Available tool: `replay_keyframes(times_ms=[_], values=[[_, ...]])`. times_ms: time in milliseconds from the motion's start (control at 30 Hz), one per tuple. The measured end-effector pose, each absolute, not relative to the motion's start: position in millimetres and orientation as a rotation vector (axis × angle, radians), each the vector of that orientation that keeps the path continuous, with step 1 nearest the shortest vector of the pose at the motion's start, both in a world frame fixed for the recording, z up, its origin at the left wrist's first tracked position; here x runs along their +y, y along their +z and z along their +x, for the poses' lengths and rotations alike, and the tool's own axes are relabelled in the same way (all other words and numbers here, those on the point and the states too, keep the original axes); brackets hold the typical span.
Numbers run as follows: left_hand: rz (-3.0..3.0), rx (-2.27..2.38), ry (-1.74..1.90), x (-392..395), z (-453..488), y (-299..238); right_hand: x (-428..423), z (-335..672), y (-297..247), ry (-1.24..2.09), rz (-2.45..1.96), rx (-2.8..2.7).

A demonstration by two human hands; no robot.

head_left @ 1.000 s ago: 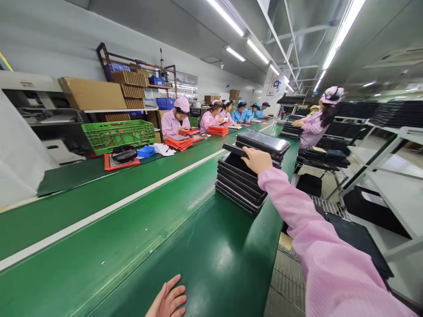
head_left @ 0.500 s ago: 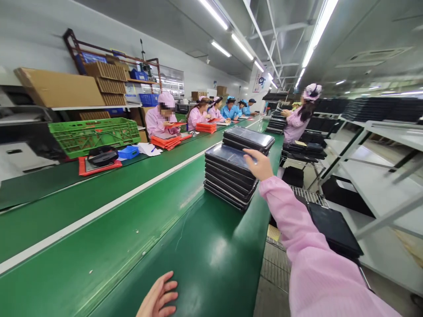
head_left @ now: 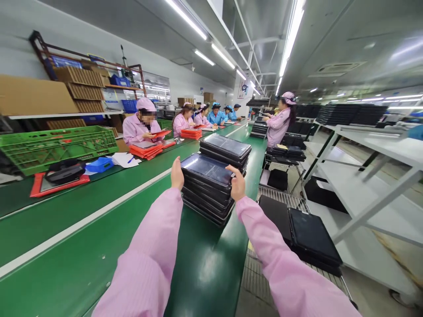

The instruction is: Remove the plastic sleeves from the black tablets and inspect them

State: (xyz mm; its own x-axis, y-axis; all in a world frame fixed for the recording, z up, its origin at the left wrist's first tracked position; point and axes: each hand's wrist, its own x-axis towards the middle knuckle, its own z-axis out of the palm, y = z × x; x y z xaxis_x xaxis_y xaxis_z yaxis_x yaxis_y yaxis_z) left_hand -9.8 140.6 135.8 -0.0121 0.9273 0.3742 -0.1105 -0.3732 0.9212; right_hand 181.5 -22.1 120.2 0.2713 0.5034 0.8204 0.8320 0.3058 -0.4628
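Note:
A stack of black tablet-like devices [head_left: 206,193] stands on the green conveyor belt [head_left: 109,229] ahead of me. My left hand [head_left: 177,174] grips the left edge of the top device [head_left: 206,168], and my right hand [head_left: 236,184] grips its right edge, fingers curled over the rim. Both arms are in pink sleeves. Just behind it stands a second, taller stack of black devices [head_left: 226,149].
A wire cart [head_left: 274,207] at my right holds more black devices [head_left: 310,237]. White shelving [head_left: 373,189] stands further right. Several workers in pink and blue sit along the far side; one in pink [head_left: 279,123] stands at the right. Green crate [head_left: 56,145] at left.
My left hand has lifted off the belt near me and reached out to the stack's left edge. My right hand has shifted to the top device's right edge. The view has turned right.

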Motion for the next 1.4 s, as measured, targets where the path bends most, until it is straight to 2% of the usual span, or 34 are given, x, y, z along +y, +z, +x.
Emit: replay_keyframes(times_ms=[400, 1100, 1400], values=[[1.125, 1.221, 1.513, 195, 26, 141, -9, 176, 116, -0.388, -1.166, -1.242], [1.287, 1.276, 1.599, 174, 22, 131, -9, 184, 92, -0.365, -1.194, -1.197], [1.267, 1.252, 1.571, 160, 21, 117, -31, 181, 90, -0.231, -1.271, -1.221]])
